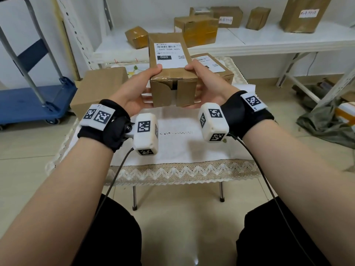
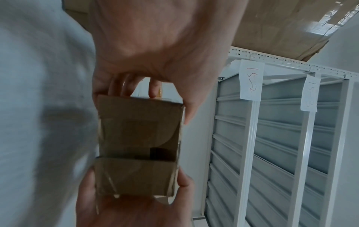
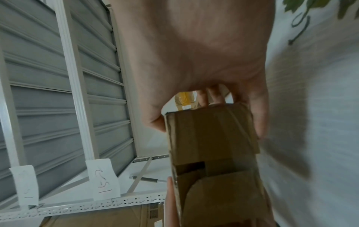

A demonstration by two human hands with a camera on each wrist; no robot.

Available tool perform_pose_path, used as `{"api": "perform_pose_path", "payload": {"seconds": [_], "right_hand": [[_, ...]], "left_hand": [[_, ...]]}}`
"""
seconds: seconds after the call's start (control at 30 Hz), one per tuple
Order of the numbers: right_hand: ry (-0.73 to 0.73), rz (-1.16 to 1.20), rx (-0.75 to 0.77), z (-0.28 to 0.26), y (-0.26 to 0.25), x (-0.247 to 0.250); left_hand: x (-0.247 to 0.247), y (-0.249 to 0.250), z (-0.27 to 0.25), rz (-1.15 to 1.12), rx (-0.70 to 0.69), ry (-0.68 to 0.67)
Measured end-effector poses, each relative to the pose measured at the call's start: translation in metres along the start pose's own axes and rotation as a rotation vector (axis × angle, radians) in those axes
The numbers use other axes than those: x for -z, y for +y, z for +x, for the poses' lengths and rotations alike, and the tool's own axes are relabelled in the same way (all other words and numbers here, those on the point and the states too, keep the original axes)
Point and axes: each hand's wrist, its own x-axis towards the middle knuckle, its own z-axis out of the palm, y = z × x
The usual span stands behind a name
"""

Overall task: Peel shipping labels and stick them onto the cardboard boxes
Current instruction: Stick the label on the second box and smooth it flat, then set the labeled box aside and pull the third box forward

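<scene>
A long brown cardboard box [image 1: 172, 73] is held in the air above the small table, its near end facing me. A white shipping label [image 1: 170, 52] printed "060" lies stuck on its top face. My left hand [image 1: 134, 89] grips the box's left side, thumb on the top edge. My right hand [image 1: 205, 85] grips the right side the same way. In the left wrist view the box end [image 2: 137, 145] sits between my left hand [image 2: 155, 61] and the right hand's fingers [image 2: 184, 182]. The right wrist view shows the box end [image 3: 211, 145] under my right hand [image 3: 204, 61].
A second labelled box [image 1: 213, 70] sits on the table behind the held one. A plain box [image 1: 99, 87] stands left of the table [image 1: 182, 150], which has a white lace cloth. A white shelf [image 1: 269, 41] behind holds several taped boxes. A blue cart [image 1: 28, 100] stands at left.
</scene>
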Motion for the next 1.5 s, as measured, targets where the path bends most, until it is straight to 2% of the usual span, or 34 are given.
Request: {"api": "perform_pose_path", "payload": {"seconds": [0.33, 0.57, 0.83, 1.13, 1.33, 1.5], "right_hand": [[0.033, 0.030, 0.003, 0.020, 0.011, -0.003], [0.028, 0.075, 0.017, 0.037, 0.018, -0.009], [0.076, 0.086, 0.035, 0.041, 0.021, -0.011], [0.074, -0.069, -0.010, 0.038, 0.011, -0.005], [0.168, -0.204, 0.062, 0.039, -0.002, -0.010], [0.254, -0.223, 0.178, 0.042, -0.002, -0.023]], "left_hand": [[-0.013, -0.012, 0.018, -0.118, -0.019, 0.161], [-0.010, -0.016, 0.026, -0.057, 0.056, 0.167], [-0.006, -0.020, 0.037, -0.048, 0.048, 0.134], [0.002, -0.025, 0.044, 0.038, 0.020, 0.118], [0.015, -0.017, 0.040, 0.058, -0.002, 0.155], [0.034, -0.009, 0.031, -0.071, -0.049, 0.196]]}}
